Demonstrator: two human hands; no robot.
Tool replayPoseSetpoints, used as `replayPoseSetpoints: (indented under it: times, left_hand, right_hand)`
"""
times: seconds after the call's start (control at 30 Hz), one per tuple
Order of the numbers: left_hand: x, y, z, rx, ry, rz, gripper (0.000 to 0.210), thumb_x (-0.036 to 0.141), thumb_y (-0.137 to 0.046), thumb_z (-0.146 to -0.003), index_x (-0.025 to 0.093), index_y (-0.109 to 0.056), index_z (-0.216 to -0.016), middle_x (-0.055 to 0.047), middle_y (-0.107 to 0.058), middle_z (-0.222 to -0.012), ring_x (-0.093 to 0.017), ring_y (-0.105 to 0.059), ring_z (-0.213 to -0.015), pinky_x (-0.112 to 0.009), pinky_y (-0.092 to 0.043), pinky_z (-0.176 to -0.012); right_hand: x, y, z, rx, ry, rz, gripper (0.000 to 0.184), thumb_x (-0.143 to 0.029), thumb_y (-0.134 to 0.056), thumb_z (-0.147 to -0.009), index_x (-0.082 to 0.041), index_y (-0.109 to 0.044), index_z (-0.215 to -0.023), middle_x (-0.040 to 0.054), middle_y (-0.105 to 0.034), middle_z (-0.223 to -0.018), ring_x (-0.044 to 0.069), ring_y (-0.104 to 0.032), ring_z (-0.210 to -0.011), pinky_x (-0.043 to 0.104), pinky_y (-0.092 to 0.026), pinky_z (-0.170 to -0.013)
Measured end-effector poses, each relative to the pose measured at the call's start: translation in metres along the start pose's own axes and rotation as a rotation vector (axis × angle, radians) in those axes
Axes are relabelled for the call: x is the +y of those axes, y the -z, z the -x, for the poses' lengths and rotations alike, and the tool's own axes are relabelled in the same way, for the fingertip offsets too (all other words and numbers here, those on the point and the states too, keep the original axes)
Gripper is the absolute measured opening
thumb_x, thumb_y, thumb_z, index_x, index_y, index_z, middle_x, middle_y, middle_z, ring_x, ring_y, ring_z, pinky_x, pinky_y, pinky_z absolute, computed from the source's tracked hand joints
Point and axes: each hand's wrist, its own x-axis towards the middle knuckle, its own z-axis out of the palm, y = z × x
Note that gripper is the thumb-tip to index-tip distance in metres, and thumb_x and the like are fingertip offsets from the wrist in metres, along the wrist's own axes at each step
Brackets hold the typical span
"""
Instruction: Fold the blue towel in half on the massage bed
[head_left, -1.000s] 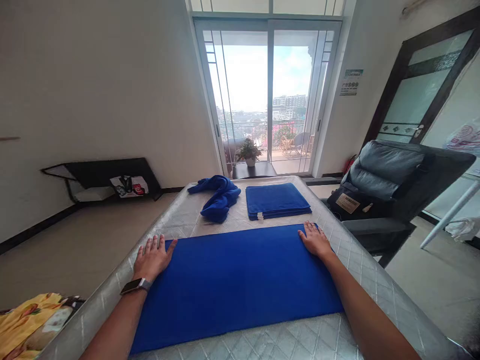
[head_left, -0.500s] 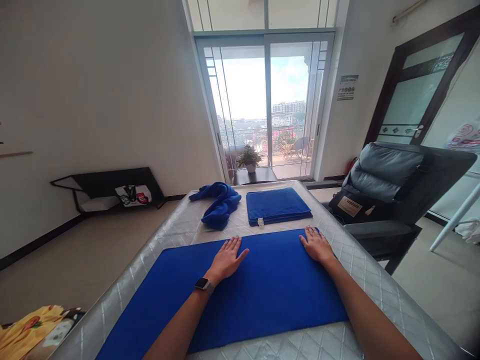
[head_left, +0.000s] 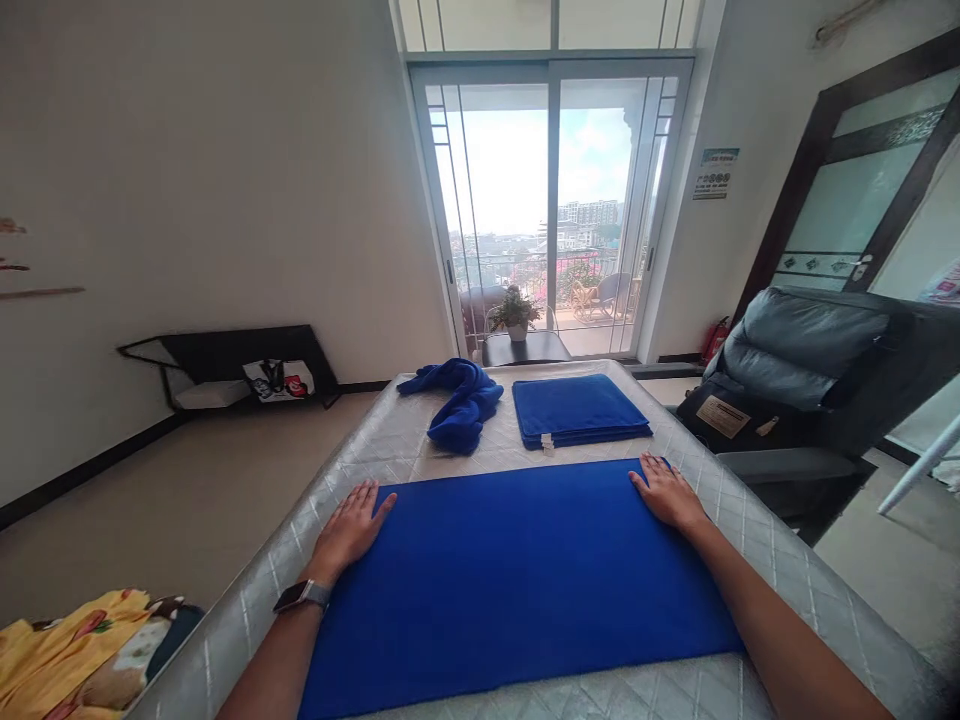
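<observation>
We have both hands flat on the blue towel (head_left: 517, 580), which lies spread in one long band across the quilted mattress (head_left: 757, 560) in front of us. Our left hand (head_left: 350, 530) rests palm down, fingers spread wide, at the towel's far left corner, half on the cloth and half on the mattress. Half a second ago that hand lay near the middle of the towel; now it is back out at the left edge, so we have swept it across the cloth from centre to side. Our right hand (head_left: 667, 495) has stayed where it was, pressed open on the far right corner, holding nothing, only pinning the cloth down. A watch (head_left: 302, 596) sits on our left wrist.

From this we judge that the smoothing stroke is done: the towel looks flat and free of wrinkles, its edges straight, with a hand at each far corner.

Beyond the towel, well apart from our hands, a folded blue towel (head_left: 577, 408) lies neat on the mattress, and just left of it a crumpled blue towel (head_left: 459, 405) sits in a heap. A yellow patterned cloth (head_left: 67, 655) shows at the lower left, and a dark chair (head_left: 810, 370) stands to the right of the bed.
</observation>
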Motion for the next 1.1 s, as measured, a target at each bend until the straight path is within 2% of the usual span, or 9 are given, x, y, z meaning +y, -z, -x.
replayPoseSetpoints:
  times: [0.13, 0.3, 0.43, 0.5, 0.6, 0.7, 0.77, 0.83, 1.1]
  left_hand:
    - [0.012, 0.008, 0.001, -0.051, 0.048, 0.051, 0.083, 0.064, -0.016, -0.098, 0.006, -0.025, -0.156, -0.015, -0.023, -0.165, -0.027, -0.020, -0.153, -0.046, -0.017, -0.124]
    - [0.018, 0.010, 0.004, 0.009, 0.044, 0.019, 0.082, 0.063, -0.019, -0.098, 0.004, -0.031, -0.154, -0.017, -0.028, -0.162, -0.028, -0.025, -0.151, -0.046, -0.019, -0.124]
    - [0.018, 0.005, 0.003, 0.037, 0.042, 0.008, 0.082, 0.062, -0.021, -0.098, 0.004, -0.033, -0.153, -0.018, -0.030, -0.162, -0.028, -0.026, -0.151, -0.045, -0.020, -0.123]
    - [0.018, 0.003, 0.002, 0.048, 0.041, -0.004, 0.080, 0.061, -0.021, -0.098, 0.003, -0.034, -0.153, -0.018, -0.031, -0.161, -0.028, -0.027, -0.151, -0.045, -0.020, -0.123]
    - [0.017, 0.003, 0.003, 0.067, 0.031, -0.020, 0.078, 0.058, -0.021, -0.099, 0.003, -0.035, -0.153, -0.018, -0.032, -0.161, -0.028, -0.028, -0.150, -0.044, -0.021, -0.122]
    - [0.017, 0.006, 0.004, 0.054, 0.021, -0.024, 0.077, 0.057, -0.020, -0.099, 0.003, -0.034, -0.153, -0.018, -0.031, -0.161, -0.028, -0.028, -0.150, -0.045, -0.022, -0.122]
    - [0.017, 0.009, 0.005, 0.032, 0.021, -0.017, 0.079, 0.058, -0.021, -0.098, 0.003, -0.034, -0.153, -0.018, -0.031, -0.161, -0.028, -0.027, -0.151, -0.045, -0.021, -0.123]
    - [0.017, 0.010, 0.006, 0.024, 0.017, -0.007, 0.079, 0.059, -0.022, -0.098, 0.002, -0.034, -0.153, -0.018, -0.031, -0.161, -0.029, -0.027, -0.151, -0.046, -0.022, -0.122]
    - [0.007, -0.001, 0.002, 0.054, 0.008, 0.028, 0.077, 0.059, -0.020, -0.097, 0.008, -0.036, -0.153, -0.016, -0.034, -0.161, -0.029, -0.030, -0.150, -0.049, -0.026, -0.120]
  right_hand:
    - [-0.002, 0.006, 0.004, 0.007, -0.010, 0.036, 0.067, -0.046, -0.019, -0.103, -0.007, -0.025, -0.158, 0.0088, -0.024, -0.164, 0.023, -0.021, -0.151, 0.043, -0.018, -0.123]
    - [-0.027, 0.018, 0.021, 0.230, -0.006, 0.208, 0.056, -0.025, -0.026, -0.100, -0.002, -0.047, -0.146, 0.0186, -0.043, -0.154, 0.031, -0.030, -0.147, 0.051, -0.015, -0.122]
    - [-0.099, 0.026, 0.041, 0.249, 0.222, 0.109, 0.055, -0.026, -0.027, -0.100, -0.006, -0.049, -0.147, 0.0172, -0.046, -0.152, 0.028, -0.034, -0.146, 0.048, -0.021, -0.121]
    - [-0.148, 0.028, 0.049, 0.175, 0.379, -0.013, 0.058, -0.032, -0.023, -0.102, -0.008, -0.042, -0.151, 0.0132, -0.041, -0.156, 0.025, -0.031, -0.147, 0.044, -0.020, -0.122]
    - [-0.212, 0.029, 0.052, 0.067, 0.499, -0.160, 0.067, -0.047, -0.016, -0.104, -0.008, -0.033, -0.156, 0.0119, -0.032, -0.161, 0.023, -0.023, -0.150, 0.041, -0.017, -0.123]
    - [-0.237, 0.025, 0.046, -0.021, 0.504, -0.210, 0.071, -0.052, -0.013, -0.103, -0.008, -0.027, -0.158, 0.0120, -0.025, -0.163, 0.023, -0.017, -0.152, 0.042, -0.013, -0.123]
    - [-0.228, 0.020, 0.040, -0.055, 0.486, -0.205, 0.072, -0.053, -0.012, -0.103, -0.010, -0.026, -0.158, 0.0109, -0.022, -0.164, 0.022, -0.015, -0.152, 0.043, -0.011, -0.124]
    - [-0.202, 0.017, 0.034, -0.062, 0.458, -0.180, 0.073, -0.055, -0.011, -0.103, -0.010, -0.024, -0.159, 0.0093, -0.020, -0.165, 0.021, -0.014, -0.153, 0.042, -0.010, -0.124]
    - [-0.018, 0.011, 0.013, -0.056, 0.080, -0.016, 0.065, -0.042, -0.017, -0.103, -0.008, -0.020, -0.159, 0.0091, -0.017, -0.166, 0.020, -0.013, -0.153, 0.041, -0.011, -0.124]
